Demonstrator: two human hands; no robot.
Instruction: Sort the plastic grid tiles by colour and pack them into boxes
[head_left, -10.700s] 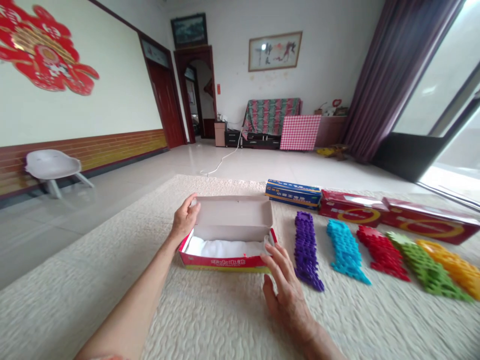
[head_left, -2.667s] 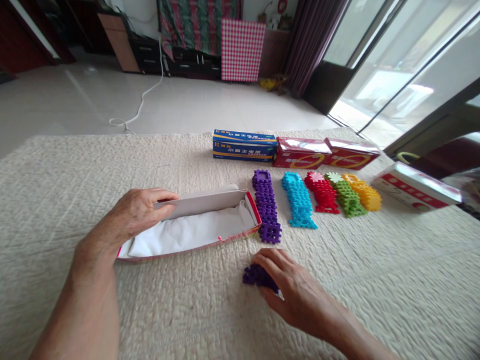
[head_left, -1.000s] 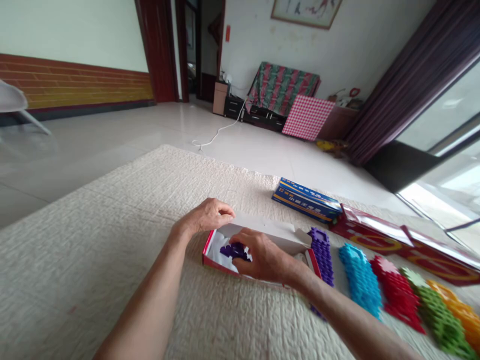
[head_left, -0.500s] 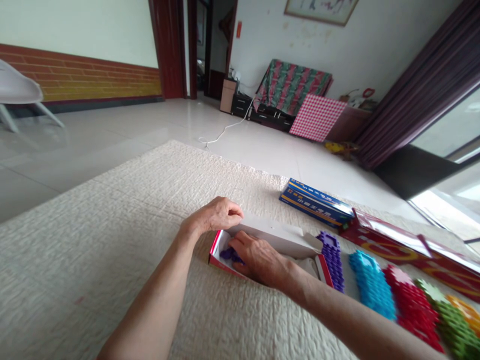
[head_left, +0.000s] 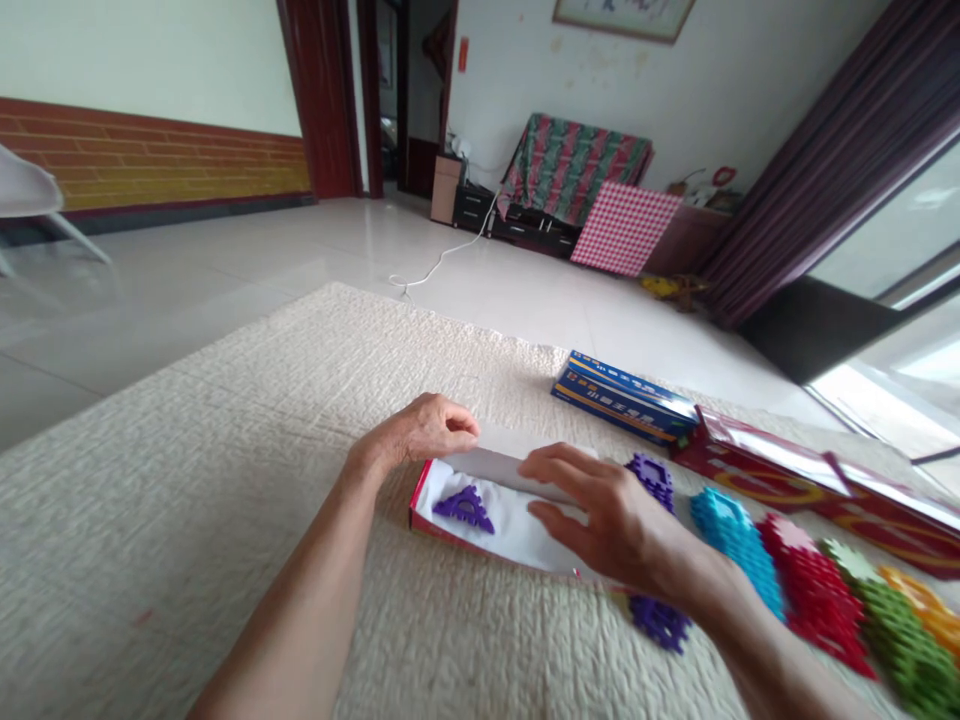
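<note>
A red cardboard box [head_left: 421, 495] lined with white cloth lies open on the quilted mat [head_left: 225, 480]. A purple triangular plastic piece [head_left: 463, 505] rests inside it at the left end. My left hand [head_left: 420, 435] is curled over the box's raised lid at the far left corner. My right hand [head_left: 607, 510] hovers over the box's right half, fingers spread and holding nothing. Beside the box lies a row of purple pieces [head_left: 651, 480], partly hidden by my right hand.
Rows of cyan [head_left: 731, 535], red [head_left: 806, 590], green [head_left: 892, 630] and orange [head_left: 934, 610] pieces lie to the right. A blue box [head_left: 622, 395] and red boxes [head_left: 757, 455] line the mat's far side. Tiled floor, a white cable [head_left: 435, 265] and a white chair [head_left: 30, 195] lie beyond.
My right hand has let go of the purple piece inside the box and moved right and up, opening. My left hand stays on the lid.
</note>
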